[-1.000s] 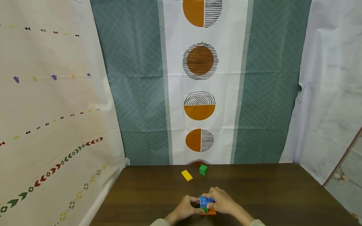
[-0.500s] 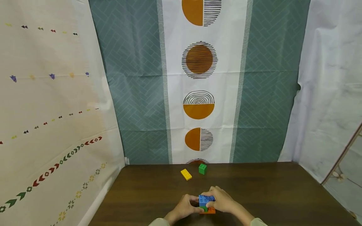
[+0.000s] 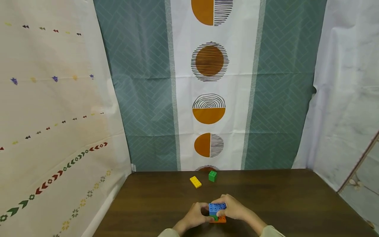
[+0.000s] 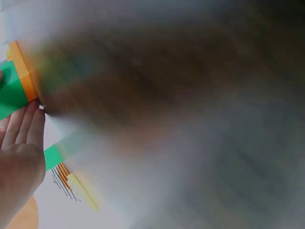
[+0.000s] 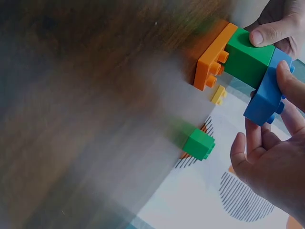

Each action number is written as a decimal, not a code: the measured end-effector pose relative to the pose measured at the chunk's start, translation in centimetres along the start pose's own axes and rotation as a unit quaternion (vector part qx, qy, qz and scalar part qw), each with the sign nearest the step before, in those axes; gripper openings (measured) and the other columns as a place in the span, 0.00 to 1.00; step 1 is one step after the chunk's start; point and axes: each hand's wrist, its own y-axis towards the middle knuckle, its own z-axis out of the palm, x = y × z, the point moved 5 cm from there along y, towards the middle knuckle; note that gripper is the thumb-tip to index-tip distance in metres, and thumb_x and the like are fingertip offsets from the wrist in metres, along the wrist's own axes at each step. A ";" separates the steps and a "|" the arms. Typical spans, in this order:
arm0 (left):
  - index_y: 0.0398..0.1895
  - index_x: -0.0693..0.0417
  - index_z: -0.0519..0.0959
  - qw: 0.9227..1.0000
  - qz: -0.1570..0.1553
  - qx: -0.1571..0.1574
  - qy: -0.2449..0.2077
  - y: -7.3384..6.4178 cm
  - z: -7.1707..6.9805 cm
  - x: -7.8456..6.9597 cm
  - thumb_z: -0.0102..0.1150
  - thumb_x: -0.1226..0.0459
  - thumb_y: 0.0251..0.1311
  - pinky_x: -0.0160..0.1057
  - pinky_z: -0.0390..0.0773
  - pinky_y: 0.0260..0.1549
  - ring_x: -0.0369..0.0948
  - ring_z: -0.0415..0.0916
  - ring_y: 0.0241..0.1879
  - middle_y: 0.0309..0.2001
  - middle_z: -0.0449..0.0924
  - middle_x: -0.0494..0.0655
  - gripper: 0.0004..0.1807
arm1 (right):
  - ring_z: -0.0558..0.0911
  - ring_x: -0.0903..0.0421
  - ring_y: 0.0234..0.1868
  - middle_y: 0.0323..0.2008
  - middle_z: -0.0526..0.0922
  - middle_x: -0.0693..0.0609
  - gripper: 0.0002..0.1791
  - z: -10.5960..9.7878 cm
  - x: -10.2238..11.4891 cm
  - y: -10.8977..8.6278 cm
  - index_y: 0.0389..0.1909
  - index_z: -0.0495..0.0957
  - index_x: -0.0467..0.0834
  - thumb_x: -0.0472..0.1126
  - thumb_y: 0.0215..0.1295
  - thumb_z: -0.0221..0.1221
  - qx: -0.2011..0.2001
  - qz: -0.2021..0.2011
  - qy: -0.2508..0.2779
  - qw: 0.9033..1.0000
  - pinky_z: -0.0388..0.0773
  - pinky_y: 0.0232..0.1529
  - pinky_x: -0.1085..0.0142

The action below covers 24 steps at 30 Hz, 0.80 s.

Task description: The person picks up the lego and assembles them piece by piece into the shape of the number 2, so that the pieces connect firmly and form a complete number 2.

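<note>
A small stack of toy building bricks stands on the table between both hands. At its bottom lies a flat orange brick (image 5: 212, 59), with several studs bare beside a green brick (image 5: 250, 57). Across the green brick's top sits a blue brick (image 5: 270, 90), one end overhanging the orange studs. The right hand (image 3: 233, 207) pinches the blue brick between thumb and fingers. The left hand (image 3: 193, 215) grips the green brick at the stack's left side, its thumb on the near face. In the left wrist view its fingertips touch the orange brick (image 4: 24, 71).
Farther back on the dark wooden table (image 3: 142, 200) lie a flat yellow brick (image 3: 195, 182) and a small green brick (image 3: 212, 176), apart from each other. A patterned cloth (image 3: 208, 79) hangs behind the table's back edge. Blur covers much of the left wrist view.
Both hands keep their grip, and the stack stays where it is. Only the head view shifts slightly.
</note>
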 end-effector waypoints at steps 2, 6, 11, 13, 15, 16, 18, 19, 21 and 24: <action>0.36 0.57 0.84 1.000 0.000 0.006 0.007 0.1 0.1 0.1 0.70 0.63 0.52 0.27 0.77 0.36 0.24 0.77 0.33 0.35 0.87 0.44 0.10 | 0.67 0.57 0.36 0.34 0.76 0.51 0.22 0.0 -0.2 0.0 0.53 0.81 0.38 0.38 0.57 0.68 0.002 -0.001 0.006 1.000 0.65 0.33 0.70; 0.36 0.56 0.84 1.000 0.001 0.009 0.023 0.2 0.0 0.1 0.70 0.62 0.54 0.28 0.76 0.36 0.24 0.77 0.33 0.35 0.87 0.43 0.10 | 0.68 0.57 0.37 0.36 0.77 0.51 0.22 0.0 -0.3 0.0 0.53 0.81 0.38 0.40 0.58 0.67 0.002 -0.004 0.017 1.000 0.66 0.35 0.71; 0.37 0.56 0.84 0.999 0.001 0.011 0.035 0.2 0.0 0.2 0.70 0.61 0.54 0.28 0.74 0.37 0.24 0.75 0.34 0.35 0.86 0.40 0.10 | 0.69 0.57 0.37 0.38 0.78 0.49 0.21 0.2 -0.4 -0.2 0.53 0.81 0.39 0.40 0.58 0.67 0.003 -0.005 0.024 1.000 0.67 0.36 0.71; 0.37 0.56 0.84 0.999 0.004 0.012 0.040 0.2 0.0 0.2 0.70 0.60 0.54 0.28 0.74 0.37 0.25 0.75 0.34 0.35 0.86 0.40 0.10 | 0.70 0.59 0.37 0.39 0.78 0.48 0.22 0.2 -0.6 -0.2 0.53 0.81 0.39 0.41 0.58 0.67 0.004 -0.008 0.025 1.000 0.68 0.36 0.71; 0.37 0.57 0.84 0.999 0.006 0.013 0.042 0.2 0.0 0.1 0.70 0.60 0.54 0.27 0.74 0.37 0.25 0.75 0.34 0.35 0.86 0.41 0.11 | 0.70 0.61 0.37 0.40 0.79 0.48 0.22 0.1 -0.7 -0.3 0.54 0.80 0.38 0.42 0.58 0.67 0.004 -0.014 0.025 1.000 0.69 0.36 0.71; 0.37 0.57 0.84 0.999 0.006 0.014 0.043 0.2 0.1 0.1 0.70 0.60 0.54 0.27 0.74 0.37 0.25 0.76 0.34 0.35 0.87 0.41 0.11 | 0.70 0.62 0.37 0.41 0.79 0.48 0.23 0.1 -0.7 -0.3 0.54 0.80 0.38 0.42 0.58 0.67 0.004 -0.017 0.027 0.999 0.69 0.36 0.72; 0.37 0.57 0.84 0.999 0.006 0.015 0.039 0.3 0.1 0.1 0.70 0.61 0.53 0.27 0.75 0.38 0.24 0.76 0.35 0.35 0.87 0.42 0.11 | 0.70 0.64 0.37 0.42 0.80 0.47 0.24 -0.1 -0.7 -0.3 0.54 0.80 0.36 0.43 0.58 0.68 0.008 -0.026 0.030 0.999 0.70 0.37 0.72; 0.37 0.57 0.84 0.999 0.005 0.015 0.036 0.3 0.1 0.0 0.70 0.61 0.53 0.27 0.76 0.38 0.24 0.77 0.35 0.36 0.88 0.43 0.11 | 0.71 0.65 0.38 0.43 0.80 0.47 0.25 -0.1 -0.6 -0.3 0.54 0.80 0.35 0.43 0.58 0.68 0.010 -0.033 0.031 0.999 0.71 0.37 0.72; 0.37 0.57 0.84 1.000 0.002 0.012 0.029 0.3 0.1 0.0 0.70 0.63 0.52 0.27 0.76 0.39 0.24 0.78 0.35 0.36 0.88 0.44 0.11 | 0.75 0.61 0.41 0.44 0.80 0.44 0.26 -0.4 -0.4 -0.1 0.55 0.78 0.33 0.44 0.59 0.67 0.019 -0.049 0.034 0.998 0.76 0.41 0.68; 0.37 0.58 0.84 1.000 0.002 0.008 0.019 0.2 0.0 0.0 0.71 0.64 0.52 0.27 0.77 0.40 0.25 0.79 0.36 0.37 0.88 0.46 0.10 | 0.80 0.49 0.46 0.48 0.80 0.37 0.27 -1.0 0.0 0.3 0.56 0.76 0.31 0.46 0.63 0.65 0.027 -0.074 0.037 0.996 0.80 0.48 0.56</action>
